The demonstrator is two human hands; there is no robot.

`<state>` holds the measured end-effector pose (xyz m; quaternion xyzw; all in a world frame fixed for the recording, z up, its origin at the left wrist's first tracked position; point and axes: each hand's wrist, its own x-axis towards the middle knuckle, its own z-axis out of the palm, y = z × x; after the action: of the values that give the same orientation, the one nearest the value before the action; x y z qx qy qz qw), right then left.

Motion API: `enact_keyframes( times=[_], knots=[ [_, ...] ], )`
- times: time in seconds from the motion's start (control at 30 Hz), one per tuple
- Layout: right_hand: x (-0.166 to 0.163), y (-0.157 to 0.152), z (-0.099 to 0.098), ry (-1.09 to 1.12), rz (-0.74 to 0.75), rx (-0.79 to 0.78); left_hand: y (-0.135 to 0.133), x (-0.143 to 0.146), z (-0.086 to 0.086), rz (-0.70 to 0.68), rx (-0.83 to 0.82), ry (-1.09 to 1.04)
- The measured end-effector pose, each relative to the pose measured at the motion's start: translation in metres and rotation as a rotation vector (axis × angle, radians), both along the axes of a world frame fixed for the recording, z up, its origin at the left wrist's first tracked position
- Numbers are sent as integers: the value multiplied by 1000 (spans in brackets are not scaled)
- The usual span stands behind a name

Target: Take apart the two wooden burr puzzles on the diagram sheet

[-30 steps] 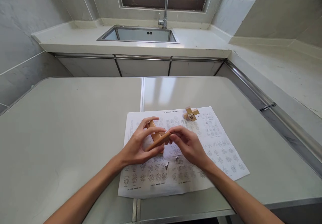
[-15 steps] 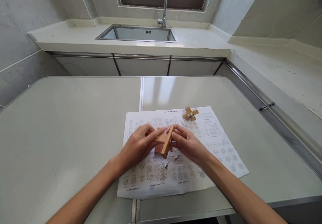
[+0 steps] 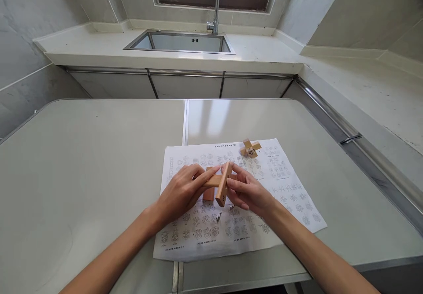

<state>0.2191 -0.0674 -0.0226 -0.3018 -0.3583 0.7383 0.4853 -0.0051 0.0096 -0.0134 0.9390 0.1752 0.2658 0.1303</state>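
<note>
My left hand [image 3: 181,188] closes around a flat wooden puzzle piece [image 3: 213,181] that points to the right. In my right hand [image 3: 249,188] is a second wooden puzzle piece [image 3: 224,186], a tilted bar with a dark mark near its lower end. The two pieces cross and appear to touch; how they fit together is hidden by my fingers. Below them, another reddish wooden block [image 3: 208,194] shows on the printed sheet [image 3: 274,237], partly covered by my left hand. Farther back on that paper sits a cross-shaped wooden puzzle [image 3: 250,148] with a marking on its face.
The sheet, covered in small diagrams, lies on a pale table [image 3: 99,162] with a seam down its middle. Small torn scraps [image 3: 218,217] are on the paper. Beyond stand a counter with a sink [image 3: 185,43] and a faucet [image 3: 214,23].
The marked bar in my right hand has turned and shifted slightly right, showing more of its side face. My right fingers have spread lower. My left hand stays nearly in place.
</note>
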Motion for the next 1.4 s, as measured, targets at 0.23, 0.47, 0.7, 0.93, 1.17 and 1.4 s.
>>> enact_keyframes(
  times=[0.23,0.47,0.7,0.93,1.17,1.4],
  knots=[
    [3,-1,-8,27,40,-16,2,0,1,-17,87,15],
    [7,1,1,0,-171,-40,8,-5,-1,58,68,25],
    [10,4,4,-356,-404,39,6,-3,1,266,-230,-36],
    [-3,1,-4,-900,-443,215,4,-1,-2,406,-218,113],
    [-3,0,-4,-1127,-441,296,6,0,-3,408,-108,135],
    [-6,1,-9,-1183,-430,348,1,2,-4,408,-59,190]
  ],
)
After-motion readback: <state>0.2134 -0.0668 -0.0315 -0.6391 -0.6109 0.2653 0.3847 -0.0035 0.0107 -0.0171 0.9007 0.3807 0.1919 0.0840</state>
